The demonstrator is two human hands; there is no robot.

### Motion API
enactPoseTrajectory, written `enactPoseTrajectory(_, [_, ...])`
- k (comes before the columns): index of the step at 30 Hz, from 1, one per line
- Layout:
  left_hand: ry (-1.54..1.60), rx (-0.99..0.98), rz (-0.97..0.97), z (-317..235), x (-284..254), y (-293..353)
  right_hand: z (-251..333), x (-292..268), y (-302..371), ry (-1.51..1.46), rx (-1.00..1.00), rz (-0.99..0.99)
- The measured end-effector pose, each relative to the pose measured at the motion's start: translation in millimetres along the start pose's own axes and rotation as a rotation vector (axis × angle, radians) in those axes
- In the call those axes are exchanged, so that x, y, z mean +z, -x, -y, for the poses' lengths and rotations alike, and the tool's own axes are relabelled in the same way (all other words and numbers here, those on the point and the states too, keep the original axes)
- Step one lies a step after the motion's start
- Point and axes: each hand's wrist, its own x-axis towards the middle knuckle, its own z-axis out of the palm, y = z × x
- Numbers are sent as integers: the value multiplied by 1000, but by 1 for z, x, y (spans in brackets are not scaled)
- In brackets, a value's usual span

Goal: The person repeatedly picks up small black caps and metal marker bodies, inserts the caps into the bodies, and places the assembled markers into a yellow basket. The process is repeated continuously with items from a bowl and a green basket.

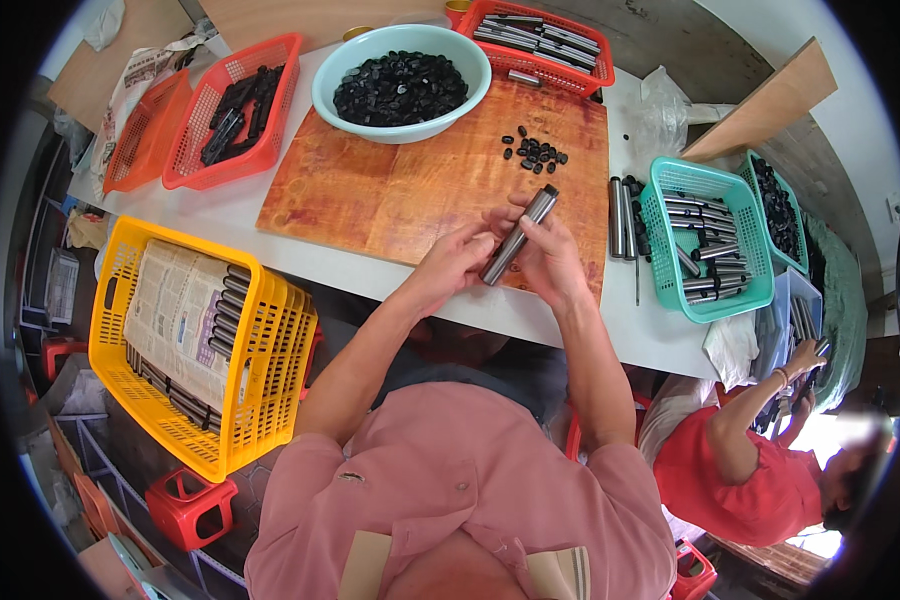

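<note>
Right hand (552, 255), frame centre: curled around a steel tube (519, 240), thumb on its near side. Left hand (460, 258): half-open, fingers loosely bent just beside the tube; can't tell if touching. Tube sits tilted, upper end toward upper right, dark cap (552, 190) showing there. My read: step is fitting or checking that cap. Next move probably needs the right grip steady, left free to press or fetch.

Counts, big to small:
- wooden board (390, 200), upper centre: 1
- yellow crate (238, 370), left: 1
- red baskets (230, 178): 3 (two upper left, one top, right of centre)
- green baskets (725, 306), right: 2
- pale bowl (400, 130), top centre: 1
- blue bin (778, 300), right: 1
- loose tubes (617, 220), right of board: 2
- short tube (524, 78), board's top edge: 1
- black pieces (533, 156), on board: about 15, clustered

Contents of containers: too overlapped to count.
</note>
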Motion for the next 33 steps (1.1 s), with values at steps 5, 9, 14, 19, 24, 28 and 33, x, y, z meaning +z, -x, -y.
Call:
enactPoseTrajectory(5, [-165, 89, 5, 13, -6, 1, 1, -6, -7, -24, -19, 17])
enactPoseTrajectory(9, [-249, 94, -54, 6, -1, 6, 3, -15, -9, 323, -23, -127])
enactPoseTrajectory(14, [-144, 39, -44, 10, -4, 4, 3, -17, -11, 419, -21, -176])
enactPoseTrajectory(19, [-168, 111, -69, 11, -4, 3, -2, -28, -16, 357, -4, -194])
enactPoseTrajectory(24, [35, 224, -279, 22, -19, -1, 1, -38, -6, 272, 20, -193])
enactPoseTrajectory(28, [214, 299, -332, 22, -26, -7, -9, -21, 18, 396, 120, -222])
enactPoseTrajectory(33, [192, 240, -238, 22, -21, -11, -49, -5, 24, 451, -67, -235])
